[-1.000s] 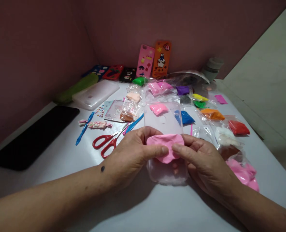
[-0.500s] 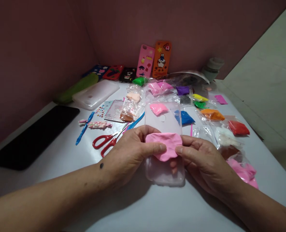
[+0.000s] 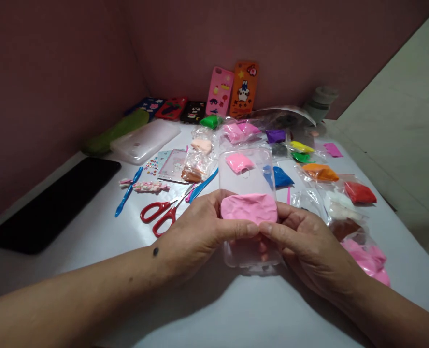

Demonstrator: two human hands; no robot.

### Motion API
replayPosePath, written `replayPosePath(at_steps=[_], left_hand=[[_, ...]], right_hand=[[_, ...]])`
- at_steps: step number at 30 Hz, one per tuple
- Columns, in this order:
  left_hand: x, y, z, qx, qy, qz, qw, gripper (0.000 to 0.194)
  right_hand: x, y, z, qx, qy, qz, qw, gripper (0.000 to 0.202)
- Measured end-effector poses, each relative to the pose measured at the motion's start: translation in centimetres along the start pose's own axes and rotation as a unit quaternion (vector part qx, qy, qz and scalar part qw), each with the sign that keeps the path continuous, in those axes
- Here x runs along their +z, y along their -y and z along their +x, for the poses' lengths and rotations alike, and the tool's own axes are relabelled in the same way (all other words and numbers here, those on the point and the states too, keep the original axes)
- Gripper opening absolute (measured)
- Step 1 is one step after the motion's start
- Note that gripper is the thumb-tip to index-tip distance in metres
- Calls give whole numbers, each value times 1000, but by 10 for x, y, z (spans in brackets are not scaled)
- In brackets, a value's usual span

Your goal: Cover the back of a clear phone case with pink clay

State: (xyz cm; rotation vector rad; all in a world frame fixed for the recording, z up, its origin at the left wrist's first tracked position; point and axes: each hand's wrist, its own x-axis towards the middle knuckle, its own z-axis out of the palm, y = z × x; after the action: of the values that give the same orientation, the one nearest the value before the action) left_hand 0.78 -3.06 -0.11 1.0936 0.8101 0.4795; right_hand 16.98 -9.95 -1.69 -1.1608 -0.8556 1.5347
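A clear phone case (image 3: 250, 253) is held up off the table between my two hands. Across its middle lies a flattened patch of pink clay (image 3: 249, 207) with a dented surface. My left hand (image 3: 207, 222) grips the case from the left, thumb along the clay's lower edge. From the right, my right hand (image 3: 301, 237) grips it too, its thumb tip meeting the left thumb at the bottom of the clay. Some fingers show through the clear plastic behind. Other fingers are hidden.
Red-handled scissors (image 3: 165, 217), a blue clay tool (image 3: 128, 193) and a black phone-shaped slab (image 3: 55, 203) lie left. Bagged clay, including orange (image 3: 321, 171), red (image 3: 360, 192) and pink (image 3: 366, 261), spreads right. Decorated cases (image 3: 244, 89) lean on the back wall beyond a frosted case (image 3: 145, 140).
Both thumbs have slid down from the clay's face to its lower edge, where they now meet. The clay's bottom edge looks straighter, and the case has tilted slightly.
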Motion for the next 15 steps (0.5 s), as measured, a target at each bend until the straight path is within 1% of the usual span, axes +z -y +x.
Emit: replayPosePath(at_steps=[3,7,11,15], left_hand=[[1,-2,-1,-6,-6,10,1000,33],[3,1,-2,-10,-14,-4,1000,36],[4,3,-2,-15,-6,-46,999,39],[2,2,-2,-17,11,-56,998,38]], right_hand=[[2,0,0,-5,7,-4,1000,11],[3,1,0,-2,-1,1,1000,7],[1,0,0,2,-3,7,1000,4],[1,0,0,9,-7,11,1000,2]])
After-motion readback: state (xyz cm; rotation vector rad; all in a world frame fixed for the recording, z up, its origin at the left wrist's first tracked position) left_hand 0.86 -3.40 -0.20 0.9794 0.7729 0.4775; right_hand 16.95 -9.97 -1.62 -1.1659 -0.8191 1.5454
